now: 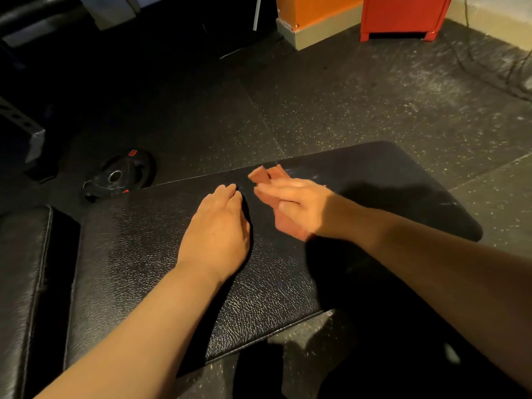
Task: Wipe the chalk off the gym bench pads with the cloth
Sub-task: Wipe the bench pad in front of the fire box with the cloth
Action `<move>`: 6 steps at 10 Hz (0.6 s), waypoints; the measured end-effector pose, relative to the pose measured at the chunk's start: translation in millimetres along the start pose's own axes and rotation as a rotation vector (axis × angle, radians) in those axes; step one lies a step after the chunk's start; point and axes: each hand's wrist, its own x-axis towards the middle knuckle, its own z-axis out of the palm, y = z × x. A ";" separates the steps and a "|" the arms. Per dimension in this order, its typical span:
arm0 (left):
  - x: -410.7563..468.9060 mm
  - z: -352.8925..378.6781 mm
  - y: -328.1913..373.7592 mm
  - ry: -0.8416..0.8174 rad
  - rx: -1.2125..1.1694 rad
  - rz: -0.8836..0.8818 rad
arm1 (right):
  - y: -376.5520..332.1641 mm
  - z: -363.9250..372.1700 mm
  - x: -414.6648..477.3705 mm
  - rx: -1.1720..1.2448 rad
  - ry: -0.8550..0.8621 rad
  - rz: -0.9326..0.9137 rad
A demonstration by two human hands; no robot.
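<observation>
Lying at the far left, a second black padded cushion sits just beside the wide black textured vinyl bench pad. Beyond them, a black round weight plate rests on the dark speckled rubber floor. The left hand lies palm-down on the bench pad, fingers straight and together. Just right of it, the folded reddish-brown cloth lies on the pad under the blurred right hand, whose fingers look straight and press it, cloth showing past the fingertips. A red metal cabinet stands at the far upper right.
</observation>
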 end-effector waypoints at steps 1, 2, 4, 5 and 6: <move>0.8 0.0 0.4 0.009 -0.008 -0.012 | 25.8 0.8 23.3 -0.029 -0.099 0.261; -0.1 -0.6 1.2 -0.001 -0.003 -0.019 | 16.7 11.7 27.8 -0.061 -0.046 0.187; 1.8 2.2 0.6 -0.003 0.016 -0.006 | 2.7 22.3 -2.4 -0.044 -0.021 0.065; -0.2 0.9 1.6 -0.006 0.004 -0.014 | 1.7 26.3 23.2 0.125 0.036 0.147; -0.9 -0.7 2.3 0.007 0.000 -0.013 | 4.8 24.7 27.0 0.042 -0.036 0.117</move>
